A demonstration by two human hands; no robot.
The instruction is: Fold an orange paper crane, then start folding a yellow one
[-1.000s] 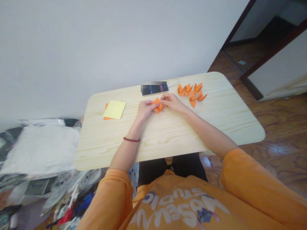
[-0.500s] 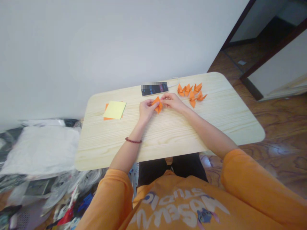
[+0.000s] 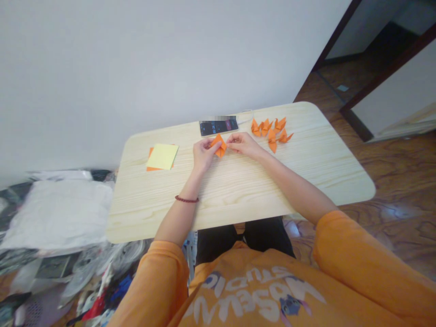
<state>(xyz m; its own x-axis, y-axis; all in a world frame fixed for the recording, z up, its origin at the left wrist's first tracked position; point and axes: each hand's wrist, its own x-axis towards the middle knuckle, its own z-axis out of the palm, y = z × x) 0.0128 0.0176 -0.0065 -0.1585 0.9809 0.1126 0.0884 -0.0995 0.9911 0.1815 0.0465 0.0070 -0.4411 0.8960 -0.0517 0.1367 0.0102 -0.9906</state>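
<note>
Folded paper (image 3: pixel 219 141): orange, diamond-shaped, creased, over tabletop (image 3: pixel 235 190); left hand (image 3: pixel 203 153) clamped on left side, right hand (image 3: pixel 244 144) pinching right corner. One piece held; five orange cranes (image 3: pixel 272 138), one phone (image 3: pixel 220 127).

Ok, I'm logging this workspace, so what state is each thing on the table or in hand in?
Orange piece: folded, held.
Left hand: gripping the orange piece.
Right hand: fingers bent at the piece's right corner, grip unclear.
Phone: screen lit.
Orange figures: folded, grouped.
Yellow sheet: flat, over orange paper.
</note>
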